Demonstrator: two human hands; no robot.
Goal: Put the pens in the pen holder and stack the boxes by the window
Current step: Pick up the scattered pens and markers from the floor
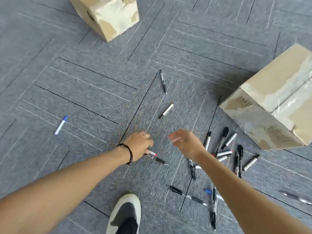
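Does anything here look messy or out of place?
Yes. Pens lie strewn across the carpet, one blue-capped pen far off alone. Two cardboard boxes sit apart at odd angles, unstacked. The left hand holds pens.

The person is wearing a black braided bracelet [128, 153] and ring [146, 136] on the left hand [139, 146]; arms are going bare; a white-and-black shoe [125, 215] is showing.

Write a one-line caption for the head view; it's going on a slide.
Left hand grips two pens while the right hand hovers open above scattered pens on carpet.
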